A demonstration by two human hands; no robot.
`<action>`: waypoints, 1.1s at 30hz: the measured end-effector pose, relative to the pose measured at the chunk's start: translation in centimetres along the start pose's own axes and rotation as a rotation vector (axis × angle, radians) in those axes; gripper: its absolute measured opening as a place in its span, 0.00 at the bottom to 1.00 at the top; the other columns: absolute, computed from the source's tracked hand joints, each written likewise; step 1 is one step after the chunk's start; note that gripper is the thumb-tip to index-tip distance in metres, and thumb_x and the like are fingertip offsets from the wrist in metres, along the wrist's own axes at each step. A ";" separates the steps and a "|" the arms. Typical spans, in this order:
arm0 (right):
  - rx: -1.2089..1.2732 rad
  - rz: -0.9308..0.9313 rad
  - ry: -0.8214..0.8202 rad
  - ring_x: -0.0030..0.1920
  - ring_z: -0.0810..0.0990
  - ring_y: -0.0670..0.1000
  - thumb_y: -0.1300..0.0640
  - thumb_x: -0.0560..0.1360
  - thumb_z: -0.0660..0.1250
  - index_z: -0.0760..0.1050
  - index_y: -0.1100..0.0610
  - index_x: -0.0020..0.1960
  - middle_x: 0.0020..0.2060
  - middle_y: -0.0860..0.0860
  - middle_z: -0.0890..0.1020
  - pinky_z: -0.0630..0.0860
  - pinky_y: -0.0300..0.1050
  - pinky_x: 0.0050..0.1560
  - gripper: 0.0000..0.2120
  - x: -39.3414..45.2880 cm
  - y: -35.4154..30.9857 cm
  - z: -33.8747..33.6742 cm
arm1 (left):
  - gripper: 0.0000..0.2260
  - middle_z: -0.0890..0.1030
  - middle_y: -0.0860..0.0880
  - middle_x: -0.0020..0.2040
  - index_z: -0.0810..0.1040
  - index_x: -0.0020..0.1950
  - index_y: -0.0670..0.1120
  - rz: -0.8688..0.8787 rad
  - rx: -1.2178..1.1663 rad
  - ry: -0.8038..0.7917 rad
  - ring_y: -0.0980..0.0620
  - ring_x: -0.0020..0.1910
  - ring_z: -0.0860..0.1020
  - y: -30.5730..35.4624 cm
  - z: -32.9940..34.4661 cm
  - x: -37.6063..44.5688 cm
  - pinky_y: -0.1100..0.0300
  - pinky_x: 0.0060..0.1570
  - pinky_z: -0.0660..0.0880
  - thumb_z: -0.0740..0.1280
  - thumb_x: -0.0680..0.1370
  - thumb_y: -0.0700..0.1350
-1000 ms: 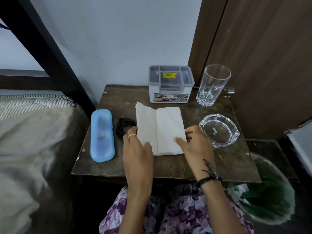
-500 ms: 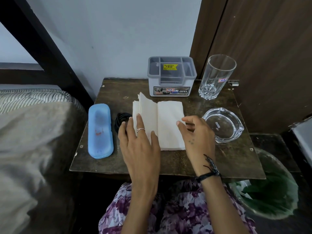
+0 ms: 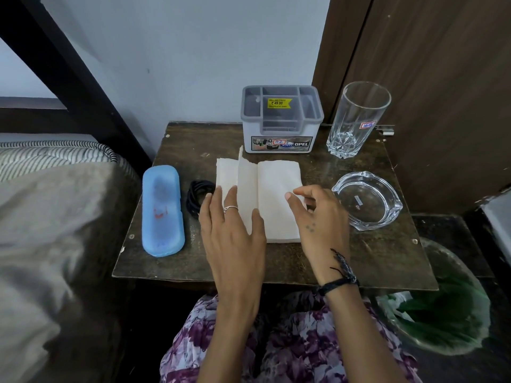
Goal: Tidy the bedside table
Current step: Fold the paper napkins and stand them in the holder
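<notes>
Paper napkin [image 3: 279, 200] is lying mid-bench [image 3: 359, 258], its left flap standing up. Left hand [image 3: 232, 230] is pinching that flap; right hand [image 3: 318, 217], fingers apart, is steadying the right half. Thin, limp, tearable: handle by edges.

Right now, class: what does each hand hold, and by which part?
Left hand lifts the white tissue's left flap, pinched by its edge. Right hand rests fingertips on the right side, gripping nothing.
</notes>
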State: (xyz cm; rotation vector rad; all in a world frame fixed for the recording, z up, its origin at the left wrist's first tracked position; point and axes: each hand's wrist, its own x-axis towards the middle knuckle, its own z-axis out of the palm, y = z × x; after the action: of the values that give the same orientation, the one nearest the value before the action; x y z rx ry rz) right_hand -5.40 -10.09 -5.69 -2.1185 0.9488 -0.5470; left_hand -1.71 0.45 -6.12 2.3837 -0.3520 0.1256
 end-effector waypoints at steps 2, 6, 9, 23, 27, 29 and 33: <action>0.006 0.010 -0.001 0.51 0.78 0.47 0.48 0.75 0.64 0.77 0.54 0.53 0.52 0.51 0.79 0.71 0.40 0.46 0.12 0.1 0.1 0.0 | 0.18 0.69 0.46 0.70 0.70 0.68 0.43 -0.021 -0.108 -0.009 0.50 0.74 0.57 0.2 0.0 0.0 0.50 0.73 0.58 0.62 0.79 0.47; 0.065 0.053 -0.015 0.49 0.78 0.46 0.44 0.75 0.63 0.78 0.54 0.50 0.51 0.50 0.80 0.72 0.40 0.47 0.14 0.2 0.2 0.0 | 0.16 0.75 0.51 0.64 0.71 0.66 0.48 -0.122 -0.373 -0.068 0.56 0.66 0.69 1.0 -0.5 -0.1 0.61 0.63 0.68 0.61 0.79 0.50; 0.122 0.122 -0.039 0.47 0.76 0.45 0.40 0.75 0.59 0.77 0.53 0.49 0.50 0.49 0.80 0.70 0.38 0.43 0.18 0.3 0.0 -0.3 | 0.15 0.79 0.52 0.59 0.73 0.64 0.52 -0.215 -0.621 -0.172 0.60 0.57 0.76 1.4 -0.7 0.0 0.72 0.50 0.73 0.61 0.78 0.52; 0.168 0.181 -0.110 0.47 0.77 0.47 0.59 0.72 0.69 0.71 0.55 0.62 0.56 0.51 0.80 0.74 0.39 0.47 0.19 0.9 0.9 -0.2 | 0.18 0.76 0.51 0.58 0.71 0.61 0.54 -0.267 -0.820 -0.403 0.57 0.52 0.77 0.5 1.5 1.3 0.62 0.51 0.78 0.62 0.77 0.34; 0.266 0.202 -0.084 0.41 0.76 0.43 0.53 0.70 0.71 0.70 0.54 0.62 0.49 0.45 0.77 0.70 0.31 0.39 0.22 1.0 0.8 -0.3 | 0.22 0.78 0.46 0.57 0.68 0.61 0.54 -0.414 -1.063 -0.401 0.53 0.52 0.79 0.3 1.1 1.7 0.55 0.50 0.78 0.63 0.76 0.30; 0.297 0.213 -0.087 0.39 0.75 0.39 0.53 0.70 0.72 0.70 0.54 0.62 0.46 0.45 0.77 0.71 0.32 0.38 0.23 1.0 0.8 -0.2 | 0.21 0.78 0.46 0.57 0.68 0.61 0.55 -0.406 -1.058 -0.407 0.54 0.50 0.79 0.3 1.1 1.6 0.59 0.48 0.79 0.64 0.76 0.32; 0.239 0.176 -0.086 0.41 0.76 0.45 0.58 0.69 0.73 0.70 0.55 0.63 0.49 0.50 0.80 0.71 0.32 0.38 0.24 1.0 1.2 0.1 | 0.18 0.73 0.52 0.62 0.68 0.66 0.51 -0.136 -0.554 -0.231 0.58 0.58 0.72 0.5 1.2 1.2 0.75 0.48 0.70 0.64 0.77 0.40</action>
State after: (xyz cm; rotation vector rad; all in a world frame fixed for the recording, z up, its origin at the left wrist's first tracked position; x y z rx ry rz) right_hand -5.26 -11.42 -6.60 -1.8116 0.9599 -0.4523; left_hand -0.76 -0.99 -6.43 1.8647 -0.2845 -0.2798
